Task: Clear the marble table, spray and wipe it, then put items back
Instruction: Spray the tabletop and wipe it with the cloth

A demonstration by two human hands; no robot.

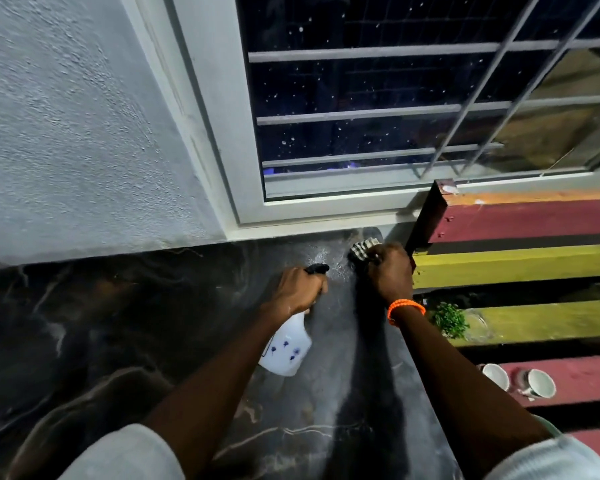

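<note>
Glossy dark marble table (125,327), white-veined. Rough plastered wall (66,126), upper left. Smooth white plastic bottle (286,348), centre. Checked cloth (362,249). Matt painted wooden slats (520,265), right. Beaded orange bracelet (405,308).

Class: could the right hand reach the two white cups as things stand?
Probably, but not freely: the right hand is shut on the checked cloth; the two white cups lie unobstructed on the red slat.

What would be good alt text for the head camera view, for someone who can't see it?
A person's left hand aims a white spray bottle at a dark marble table while the right hand presses a checked cloth into the far corner below a barred window. Two cups lie on a slatted bench to the right.
</note>
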